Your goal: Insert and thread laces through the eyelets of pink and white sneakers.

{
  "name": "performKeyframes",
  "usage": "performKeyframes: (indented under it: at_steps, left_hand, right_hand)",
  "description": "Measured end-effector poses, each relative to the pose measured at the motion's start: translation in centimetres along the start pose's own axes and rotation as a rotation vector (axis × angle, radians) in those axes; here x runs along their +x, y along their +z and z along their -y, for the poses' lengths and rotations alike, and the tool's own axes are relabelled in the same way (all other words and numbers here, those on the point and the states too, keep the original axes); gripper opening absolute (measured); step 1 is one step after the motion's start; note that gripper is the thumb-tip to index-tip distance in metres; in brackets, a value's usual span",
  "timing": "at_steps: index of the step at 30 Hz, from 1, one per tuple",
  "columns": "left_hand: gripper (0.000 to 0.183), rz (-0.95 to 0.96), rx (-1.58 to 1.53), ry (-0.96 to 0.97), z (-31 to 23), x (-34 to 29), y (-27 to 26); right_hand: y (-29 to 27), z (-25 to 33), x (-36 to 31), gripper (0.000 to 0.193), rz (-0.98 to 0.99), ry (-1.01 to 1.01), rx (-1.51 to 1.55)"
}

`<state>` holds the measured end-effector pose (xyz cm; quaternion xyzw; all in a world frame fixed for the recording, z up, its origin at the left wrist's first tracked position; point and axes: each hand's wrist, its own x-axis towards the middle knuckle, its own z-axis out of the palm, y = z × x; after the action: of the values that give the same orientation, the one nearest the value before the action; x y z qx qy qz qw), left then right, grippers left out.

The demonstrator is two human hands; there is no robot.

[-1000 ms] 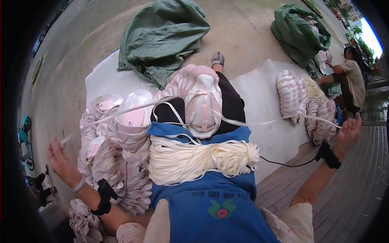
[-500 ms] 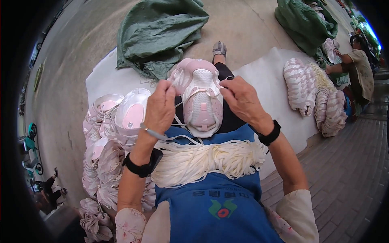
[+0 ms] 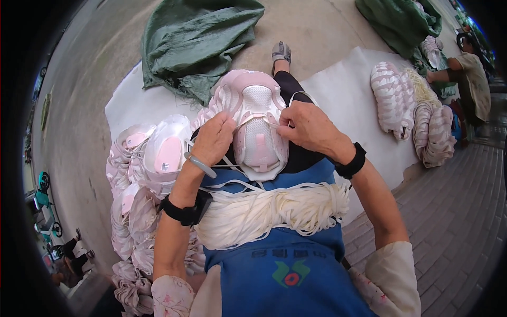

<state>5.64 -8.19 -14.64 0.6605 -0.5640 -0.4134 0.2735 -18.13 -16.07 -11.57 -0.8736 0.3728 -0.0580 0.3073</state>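
A pink and white shoe upper [image 3: 260,140] lies over my lap, its toe toward me, on top of other nested uppers. A cream shoelace [image 3: 270,123] crosses it near the throat, with an end running out to each side. My left hand [image 3: 213,138] pinches the lace at the upper's left edge. At the right edge, my right hand [image 3: 309,128] has thumb and fingers closed on the other end, and a loop of lace rises behind that hand. A thick bundle of cream shoelaces [image 3: 272,208] rests across my blue apron [image 3: 285,253].
Pink and white uppers [image 3: 168,150] are heaped at my left. White sheeting [image 3: 338,90] covers the ground, with a green sack [image 3: 198,45] on it. To the right stand stacked uppers [image 3: 392,100], another green sack [image 3: 398,24] and a seated person [image 3: 472,79].
Both hands have come lower and closer in to the upper. The lace now lies drawn across its throat, and a loop stands up behind my right hand.
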Motion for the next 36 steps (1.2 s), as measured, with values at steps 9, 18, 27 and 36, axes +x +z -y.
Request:
performKeyframes:
  at_steps: [9,18,27,36]
  left_hand:
    - [0.026,-0.116,0.021,0.059,-0.8,-0.2,-0.5]
    - [0.024,0.093,-0.131,-0.198,-2.2,-0.7,-0.9]
    - [0.011,-0.19,0.14,0.191,-1.0,0.4,-1.8]
    - [0.02,-0.092,0.025,0.024,-4.2,-3.5,-2.2]
  right_hand:
    - [-0.5,0.1,-0.8,0.011,-0.249,-0.169,-0.292]
    - [1.3,0.7,0.0,0.009,-0.307,-0.13,-0.103]
    - [1.4,0.6,1.0,0.006,-0.353,-0.218,-0.242]
    - [0.1,1.1,-2.3,0.02,-0.311,0.179,0.431]
